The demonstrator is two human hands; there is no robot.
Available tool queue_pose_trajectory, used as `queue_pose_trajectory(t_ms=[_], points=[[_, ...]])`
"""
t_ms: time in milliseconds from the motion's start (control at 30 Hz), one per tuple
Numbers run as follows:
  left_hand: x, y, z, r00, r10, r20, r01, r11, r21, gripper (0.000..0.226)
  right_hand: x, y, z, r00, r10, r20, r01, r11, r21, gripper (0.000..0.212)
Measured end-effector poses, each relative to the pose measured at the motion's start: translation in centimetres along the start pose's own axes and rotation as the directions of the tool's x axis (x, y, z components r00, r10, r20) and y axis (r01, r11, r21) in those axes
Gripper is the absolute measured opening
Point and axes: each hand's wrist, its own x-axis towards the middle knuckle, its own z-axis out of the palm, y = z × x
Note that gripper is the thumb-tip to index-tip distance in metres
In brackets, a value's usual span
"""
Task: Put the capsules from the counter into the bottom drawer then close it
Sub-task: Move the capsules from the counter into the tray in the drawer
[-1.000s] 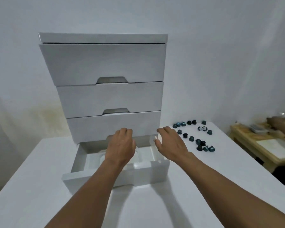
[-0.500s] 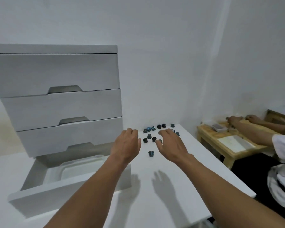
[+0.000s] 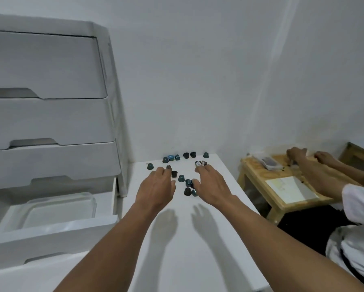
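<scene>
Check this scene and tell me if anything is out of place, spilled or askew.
The capsules lie scattered loose across the counter beside the drawer unit, some tipped on their sides. The bottom drawer stands pulled open. Nothing looks damaged.

Here are the capsules (image 3: pixel 181 178): small dark and teal cups, scattered loose toward the far edge of the white worktop (image 3: pixel 197 249). One row sits right along that edge, mostly rim-down, and a few are tipped. On the left, the white bottom drawer (image 3: pixel 50 237) stands pulled well out.
</scene>
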Motion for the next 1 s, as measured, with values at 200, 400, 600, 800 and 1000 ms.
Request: queue_pose_trajectory(t_ms=[200, 400, 600, 800, 1000], points=[[3.8, -1.8, 4.5, 0.993, -0.051, 0.104, 0.045, 0.997, 0.055, 0.031, 4.9, 2.4, 4.5, 0.995, 0.026, 0.093, -0.030, 0.999, 0.038, 0.034], [8.9, -5.5, 10.5, 0.955, -0.114, 0.274, 0.095, 0.992, 0.081, 0.030, 10.8, 4.4, 10.5, 0.968, 0.104, 0.230, -0.121, 0.991, 0.060, 0.036], [11.5, -7.9, 17.0, 0.891, -0.144, 0.430, 0.126, 0.990, 0.071, 0.027, 13.9, 6.7, 16.5, 0.940, 0.165, 0.300, -0.186, 0.982, 0.042, 0.028], [12.0, -9.2, 21.3, 0.800, -0.234, 0.552, 0.229, 0.970, 0.079, 0.031, 16.0, 8.2, 19.8, 0.873, 0.217, 0.436, -0.247, 0.969, 0.012, 0.023], [12.2, -11.0, 23.8, 0.733, -0.242, 0.636, 0.276, 0.960, 0.047, 0.026, 17.8, 7.5, 22.3, 0.842, 0.205, 0.499, -0.242, 0.970, 0.011, 0.026]])
